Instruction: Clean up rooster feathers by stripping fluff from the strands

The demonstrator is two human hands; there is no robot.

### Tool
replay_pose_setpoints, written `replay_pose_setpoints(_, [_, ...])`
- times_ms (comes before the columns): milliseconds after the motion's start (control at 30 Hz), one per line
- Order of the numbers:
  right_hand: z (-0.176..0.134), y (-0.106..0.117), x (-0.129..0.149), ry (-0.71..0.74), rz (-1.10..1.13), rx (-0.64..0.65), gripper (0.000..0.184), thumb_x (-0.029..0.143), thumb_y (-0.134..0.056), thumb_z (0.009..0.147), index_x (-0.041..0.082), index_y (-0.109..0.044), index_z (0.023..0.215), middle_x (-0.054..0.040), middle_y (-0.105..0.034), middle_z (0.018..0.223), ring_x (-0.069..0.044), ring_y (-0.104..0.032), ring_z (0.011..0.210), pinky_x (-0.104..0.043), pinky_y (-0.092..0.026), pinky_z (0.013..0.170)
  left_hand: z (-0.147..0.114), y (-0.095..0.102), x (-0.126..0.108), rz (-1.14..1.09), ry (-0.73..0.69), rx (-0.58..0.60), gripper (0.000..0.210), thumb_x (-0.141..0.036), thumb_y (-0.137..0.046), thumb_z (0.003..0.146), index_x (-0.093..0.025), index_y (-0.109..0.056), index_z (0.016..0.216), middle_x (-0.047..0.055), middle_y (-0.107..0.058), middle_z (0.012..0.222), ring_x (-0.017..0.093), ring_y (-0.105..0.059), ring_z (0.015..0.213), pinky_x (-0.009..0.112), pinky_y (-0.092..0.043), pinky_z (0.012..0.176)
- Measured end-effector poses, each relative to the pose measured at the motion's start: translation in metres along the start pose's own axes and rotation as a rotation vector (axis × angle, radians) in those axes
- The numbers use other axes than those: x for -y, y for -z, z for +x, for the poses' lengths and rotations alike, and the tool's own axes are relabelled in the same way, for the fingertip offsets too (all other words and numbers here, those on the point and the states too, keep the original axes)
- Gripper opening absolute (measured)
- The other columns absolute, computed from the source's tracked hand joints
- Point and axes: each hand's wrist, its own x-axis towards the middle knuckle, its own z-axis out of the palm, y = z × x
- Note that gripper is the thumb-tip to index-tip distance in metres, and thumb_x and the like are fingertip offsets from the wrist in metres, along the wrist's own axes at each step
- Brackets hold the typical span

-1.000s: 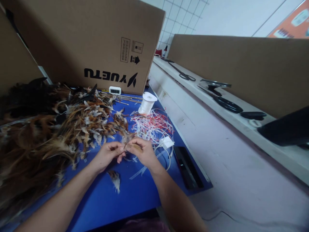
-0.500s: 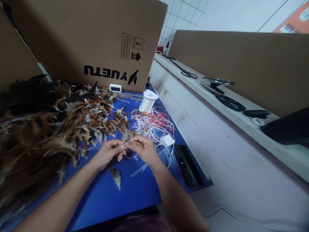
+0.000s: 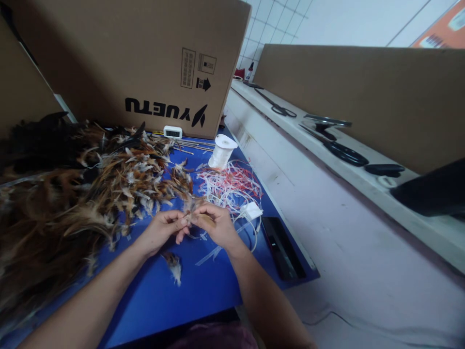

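Over the blue table (image 3: 203, 286), my left hand (image 3: 169, 230) and my right hand (image 3: 214, 224) meet, both pinching a small tuft of feathers (image 3: 191, 204). Its fluffy ends stick up between the fingertips; its lower end is hidden by my fingers. One loose feather (image 3: 175, 268), dark at one end and whitish at the other, lies below my left hand. To the left spreads a large pile of brown and black feathers (image 3: 119, 179). Just beyond my right hand lies a tangle of white and red ribbon strips (image 3: 230, 186).
A white spool (image 3: 221, 152) stands behind the ribbons, beside thin sticks (image 3: 196, 144) and a small digital clock (image 3: 172, 132). A large cardboard box (image 3: 145, 63) walls off the back. A white plug adapter (image 3: 251, 211) and black tray (image 3: 283, 248) lie right. Scissors (image 3: 283, 111) rest on the ledge.
Both hands stay in nearly the same place, still pinching the feather tuft. The whole view has shifted very slightly.
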Motion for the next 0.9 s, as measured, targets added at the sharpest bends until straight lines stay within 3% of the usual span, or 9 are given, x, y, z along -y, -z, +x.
replay_pose_setpoints(633, [0.0001,0.0025,-0.0006,0.044,-0.035,0.062,0.013,0.031,-0.067,0.078,0.019,-0.065,0.072,-0.0001,-0.061,0.073,-0.012,-0.057,0.069,-0.027,-0.045,0.068,-0.0005,0.0003,-0.0008,-0.014,0.020,0.027,0.028,-0.039,-0.066,0.079,-0.013,-0.065,0.068,0.000,-0.060,0.052,0.007,-0.050,0.042,0.020,-0.040,0.048])
replay_pose_setpoints(900, [-0.0003,0.0030,-0.0005,0.091,-0.161,0.073,0.012,0.029,-0.062,0.082,0.020,-0.066,0.075,-0.0014,-0.062,0.074,-0.013,-0.056,0.070,-0.028,-0.045,0.068,0.0001,-0.0001,-0.0006,0.013,0.049,-0.001,0.030,-0.040,-0.067,0.077,-0.012,-0.065,0.066,0.001,-0.060,0.053,0.008,-0.049,0.042,0.020,-0.041,0.046])
